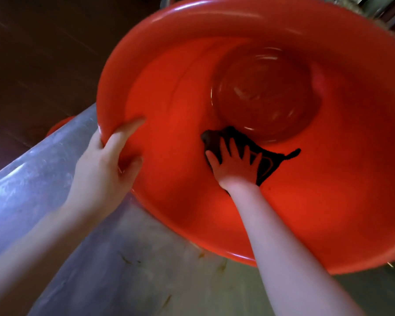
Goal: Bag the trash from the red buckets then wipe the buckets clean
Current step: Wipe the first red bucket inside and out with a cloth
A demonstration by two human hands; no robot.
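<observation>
Inside tilted red bucket [237, 26], mouth cameraward

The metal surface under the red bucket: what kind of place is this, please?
Probably a kitchen or a washing area, though little shows. The red bucket rests on a scratched stainless-steel surface like a worktop or sink, with dark wooden flooring beyond. The right hand presses a dark cloth inside.

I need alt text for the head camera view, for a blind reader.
A right hand presses a dark cloth against the inside wall of a tilted red bucket. The left hand grips its rim, over a metal counter.
</observation>
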